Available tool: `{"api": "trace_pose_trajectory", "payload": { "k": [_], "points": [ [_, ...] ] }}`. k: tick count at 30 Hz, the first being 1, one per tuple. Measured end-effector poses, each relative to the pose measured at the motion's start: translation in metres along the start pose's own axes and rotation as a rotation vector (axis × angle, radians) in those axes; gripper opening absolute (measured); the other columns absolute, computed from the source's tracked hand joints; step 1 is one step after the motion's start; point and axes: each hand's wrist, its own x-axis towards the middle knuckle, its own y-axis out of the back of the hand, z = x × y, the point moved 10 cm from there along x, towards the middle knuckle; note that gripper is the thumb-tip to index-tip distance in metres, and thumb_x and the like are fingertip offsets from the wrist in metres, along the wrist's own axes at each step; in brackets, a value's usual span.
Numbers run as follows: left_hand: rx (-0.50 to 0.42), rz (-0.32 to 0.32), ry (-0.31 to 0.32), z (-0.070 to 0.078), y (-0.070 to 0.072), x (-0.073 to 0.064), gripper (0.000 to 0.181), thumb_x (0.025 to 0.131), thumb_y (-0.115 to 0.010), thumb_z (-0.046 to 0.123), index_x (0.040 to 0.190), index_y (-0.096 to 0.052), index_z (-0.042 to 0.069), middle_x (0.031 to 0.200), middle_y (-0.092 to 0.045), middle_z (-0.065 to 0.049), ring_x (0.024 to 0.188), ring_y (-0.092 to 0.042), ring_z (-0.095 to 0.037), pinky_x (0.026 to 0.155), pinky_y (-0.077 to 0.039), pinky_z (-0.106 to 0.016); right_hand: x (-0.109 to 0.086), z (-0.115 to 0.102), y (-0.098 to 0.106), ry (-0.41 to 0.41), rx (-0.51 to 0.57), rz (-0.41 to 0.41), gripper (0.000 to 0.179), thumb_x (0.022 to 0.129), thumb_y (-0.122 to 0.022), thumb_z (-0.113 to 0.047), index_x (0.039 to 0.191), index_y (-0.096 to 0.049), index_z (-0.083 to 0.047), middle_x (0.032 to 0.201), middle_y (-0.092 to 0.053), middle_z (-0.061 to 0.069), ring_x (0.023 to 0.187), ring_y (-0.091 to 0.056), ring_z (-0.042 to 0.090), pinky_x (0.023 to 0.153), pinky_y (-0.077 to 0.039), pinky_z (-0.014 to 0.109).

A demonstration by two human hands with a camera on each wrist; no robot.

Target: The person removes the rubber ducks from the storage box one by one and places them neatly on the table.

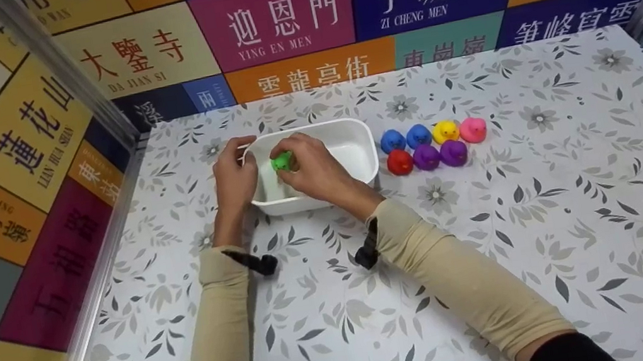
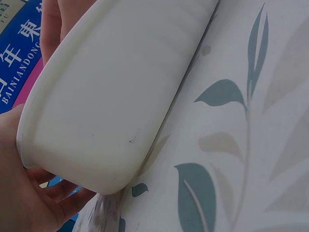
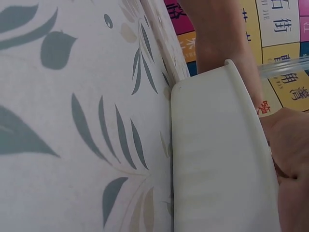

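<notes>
A white plastic basin [image 1: 359, 152] sits on the patterned table. At its left end my left hand [image 1: 234, 177] grips the rim, thumb at the inner side and fingers down the outer wall. In the left wrist view, fingers of the left hand [image 2: 29, 193] curl beneath the rim of the basin [image 2: 106, 96]. Over the basin's left part, my right hand [image 1: 316, 168] pinches a small green rubber duck [image 1: 280, 161] between thumb and fingers. The right wrist view has the basin's outer wall [image 3: 217, 159] in front of part of the right hand [image 3: 292, 145]; the duck is hidden there.
Right of the basin stand several rubber ducks in two rows: blue ones [image 1: 419, 136], a yellow one [image 1: 446, 131] and a pink one [image 1: 473, 130] behind, a red one [image 1: 400, 162] and purple ones [image 1: 453, 152] in front. Panels with large characters [image 1: 290, 16] border the table.
</notes>
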Motion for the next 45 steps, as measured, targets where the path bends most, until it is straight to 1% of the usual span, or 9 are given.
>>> {"api": "trace_pose_trajectory", "payload": {
  "k": [7,12,15,21,28,31,37,42,45],
  "points": [
    [0.006,0.005,-0.018,0.0,0.0,0.0,0.035,0.107,-0.054,0.009,0.137,-0.071,0.015,0.137,-0.075,-0.012,0.12,-0.072,-0.025,0.101,-0.056,-0.045,-0.008,-0.012,0.017,0.121,0.104,0.141,0.026,0.099,-0.075,-0.009,0.124,-0.075,-0.005,0.121,-0.071,0.014,0.093,-0.071,0.03,0.086,-0.061,0.042],
    [0.002,0.009,-0.013,-0.002,0.0,0.001,0.035,0.106,-0.054,0.008,0.136,-0.072,0.014,0.138,-0.074,-0.013,0.121,-0.072,-0.024,0.102,-0.055,-0.045,-0.017,-0.019,0.031,0.204,0.156,0.268,0.025,0.098,-0.078,-0.01,0.122,-0.076,-0.006,0.12,-0.072,0.01,0.09,-0.07,0.021,0.084,-0.06,0.032],
    [0.006,0.008,-0.003,-0.003,-0.001,0.002,0.036,0.106,-0.054,0.009,0.137,-0.072,0.014,0.137,-0.075,-0.013,0.119,-0.072,-0.025,0.101,-0.055,-0.045,-0.023,-0.021,0.039,0.229,0.174,0.311,0.026,0.098,-0.078,-0.01,0.124,-0.076,-0.006,0.122,-0.072,0.01,0.091,-0.07,0.018,0.084,-0.06,0.029],
    [0.009,0.003,0.017,-0.003,-0.003,0.001,0.037,0.106,-0.053,0.009,0.137,-0.071,0.016,0.136,-0.075,-0.011,0.116,-0.072,-0.024,0.099,-0.055,-0.043,-0.034,-0.012,0.056,0.212,0.201,0.348,0.028,0.097,-0.08,-0.013,0.125,-0.076,-0.008,0.122,-0.073,0.009,0.092,-0.07,0.016,0.083,-0.061,0.031],
    [-0.003,-0.007,0.026,-0.004,-0.002,0.002,0.037,0.107,-0.052,0.009,0.138,-0.071,0.017,0.137,-0.075,-0.008,0.115,-0.071,-0.021,0.098,-0.055,-0.041,-0.049,0.003,0.081,0.202,0.255,0.415,0.03,0.095,-0.083,-0.011,0.124,-0.078,-0.008,0.121,-0.074,0.009,0.091,-0.072,0.019,0.082,-0.062,0.034],
    [-0.009,-0.004,0.022,-0.005,-0.001,0.001,0.037,0.107,-0.052,0.009,0.138,-0.071,0.016,0.136,-0.075,-0.009,0.114,-0.072,-0.022,0.097,-0.056,-0.042,-0.055,0.009,0.089,0.193,0.259,0.422,0.03,0.094,-0.083,-0.009,0.123,-0.077,-0.006,0.122,-0.074,0.011,0.091,-0.072,0.022,0.081,-0.062,0.034],
    [-0.01,-0.001,0.02,-0.004,-0.001,0.0,0.036,0.108,-0.052,0.01,0.138,-0.07,0.015,0.132,-0.077,-0.01,0.111,-0.074,-0.023,0.094,-0.057,-0.041,-0.064,0.021,0.105,0.168,0.218,0.414,0.028,0.096,-0.081,-0.012,0.124,-0.077,-0.009,0.122,-0.074,0.007,0.092,-0.071,0.018,0.081,-0.061,0.031],
    [-0.004,-0.001,0.03,-0.004,-0.002,0.001,0.036,0.108,-0.052,0.01,0.138,-0.071,0.016,0.133,-0.076,-0.01,0.112,-0.073,-0.022,0.095,-0.056,-0.041,-0.074,0.032,0.118,0.146,0.18,0.417,0.029,0.097,-0.082,-0.015,0.125,-0.077,-0.011,0.124,-0.074,0.005,0.096,-0.072,0.022,0.081,-0.061,0.031],
    [-0.007,0.003,0.026,-0.004,-0.002,0.001,0.036,0.107,-0.052,0.01,0.137,-0.071,0.016,0.134,-0.076,-0.011,0.112,-0.073,-0.023,0.096,-0.056,-0.042,-0.08,0.037,0.125,0.135,0.157,0.415,0.029,0.098,-0.081,-0.017,0.126,-0.077,-0.013,0.125,-0.074,0.003,0.099,-0.071,0.021,0.083,-0.061,0.03]
  ]
}}
